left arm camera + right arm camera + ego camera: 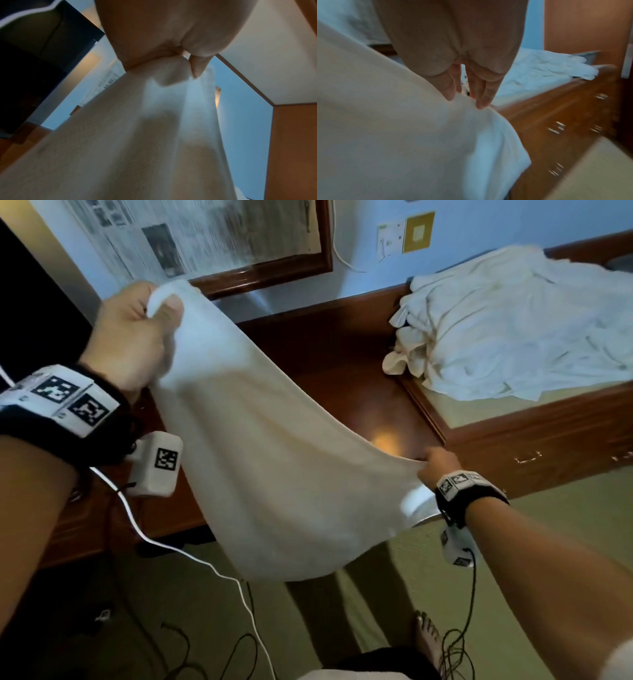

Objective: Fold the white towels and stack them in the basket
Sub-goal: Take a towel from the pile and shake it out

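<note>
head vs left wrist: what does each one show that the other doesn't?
Head only: the right hand pinching the lower end of the white terry towel, the heap of unfolded white towels to the right, the dark wooden desk top and the framed mirror covered with newspaper.

Left wrist only: the underside of the grip, fingertips curled round a bunched towel corner, and the ceiling.

Both: the left hand gripping that towel. No basket in either.

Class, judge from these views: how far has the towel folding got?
Done: nothing visible; no folded stack or basket shows. In hand: left hand and right hand hold one white cloth towel stretched, unfolded. Left: the heap of crumpled white towels on the wooden counter.
</note>
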Demonstrator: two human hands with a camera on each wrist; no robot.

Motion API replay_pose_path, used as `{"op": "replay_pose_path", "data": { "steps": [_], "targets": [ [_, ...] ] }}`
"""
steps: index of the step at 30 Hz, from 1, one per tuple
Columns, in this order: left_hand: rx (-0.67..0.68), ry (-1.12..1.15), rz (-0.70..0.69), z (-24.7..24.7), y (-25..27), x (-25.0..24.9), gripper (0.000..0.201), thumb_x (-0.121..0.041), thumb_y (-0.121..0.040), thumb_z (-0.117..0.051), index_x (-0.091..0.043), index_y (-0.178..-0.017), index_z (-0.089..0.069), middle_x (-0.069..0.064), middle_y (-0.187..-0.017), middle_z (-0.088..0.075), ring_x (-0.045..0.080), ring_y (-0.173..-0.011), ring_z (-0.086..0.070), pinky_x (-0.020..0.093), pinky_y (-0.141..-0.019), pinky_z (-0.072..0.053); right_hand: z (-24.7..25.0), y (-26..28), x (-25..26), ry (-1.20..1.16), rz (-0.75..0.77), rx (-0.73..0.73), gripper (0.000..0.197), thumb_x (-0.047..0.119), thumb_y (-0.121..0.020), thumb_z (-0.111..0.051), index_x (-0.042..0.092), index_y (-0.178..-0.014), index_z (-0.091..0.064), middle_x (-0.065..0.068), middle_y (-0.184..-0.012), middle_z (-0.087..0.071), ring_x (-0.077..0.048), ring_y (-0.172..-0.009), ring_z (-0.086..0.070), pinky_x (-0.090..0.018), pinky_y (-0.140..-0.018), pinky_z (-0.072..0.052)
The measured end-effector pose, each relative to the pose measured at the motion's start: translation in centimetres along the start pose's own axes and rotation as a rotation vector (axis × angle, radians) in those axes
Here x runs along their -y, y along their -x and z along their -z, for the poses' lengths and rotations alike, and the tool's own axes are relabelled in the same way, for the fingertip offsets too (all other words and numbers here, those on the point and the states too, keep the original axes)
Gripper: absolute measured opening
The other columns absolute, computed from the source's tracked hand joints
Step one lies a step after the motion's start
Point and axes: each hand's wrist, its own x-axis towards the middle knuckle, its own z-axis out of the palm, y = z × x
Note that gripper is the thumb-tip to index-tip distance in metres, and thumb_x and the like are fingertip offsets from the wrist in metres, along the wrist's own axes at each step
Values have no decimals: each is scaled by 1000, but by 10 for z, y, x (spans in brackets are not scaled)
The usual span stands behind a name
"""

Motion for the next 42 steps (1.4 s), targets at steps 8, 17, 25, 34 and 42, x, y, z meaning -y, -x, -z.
{"op": "replay_pose_path", "data": {
  "steps": [8, 17, 25, 34, 42],
  "targets": [
    [237, -179, -178, -76, 16, -32, 30, -21, -102, -57, -31, -75, -47, -13, -73, -48, -7, -61, -47, 17, -60, -35, 101, 41, 181, -877, 788, 54, 43, 23, -90, -69, 17, -131, -59, -4, -126, -63, -18, -112, -62, -30, -95, -51],
    [67, -88, -143, -82, -17, -60, 12, -23, -102, -56, -16, -93, -54, -8, -81, -52, 13, -77, -50, 24, -63, -37, 171, 35, 235, -840, 1002, -161, 21, 18, -97, -62, -1, -92, -71, -14, -84, -69, -10, -74, -57, -33, -71, -50],
    [7, 259, -35, -92, -34, -63, 32, -15, -99, -60, -15, -73, -41, 3, -64, -34, 12, -53, -30, 25, -51, -27, 226, 16, 259, -880, 1092, -240, 17, -2, -93, -57, 5, -86, -70, 9, -73, -63, 7, -64, -55, -11, -67, -44],
    [145, 224, 152, -175, 17, -10, 43, -40, -87, -68, 3, -90, -64, 12, -81, -72, 18, -70, -65, 40, -64, -53, 279, -36, 222, -844, 1033, -410, 19, 3, -92, -57, 13, -90, -74, -2, -85, -70, -8, -79, -62, -21, -75, -52],
    [93, 241, 182, -203, 11, -24, 51, -51, -82, -66, 0, -88, -65, 9, -81, -73, 18, -69, -66, 35, -64, -52, 305, -80, 157, -666, 903, -532, 15, 16, -96, -59, 8, -97, -72, 0, -82, -62, -10, -70, -53, -6, -59, -35]
  ]
}}
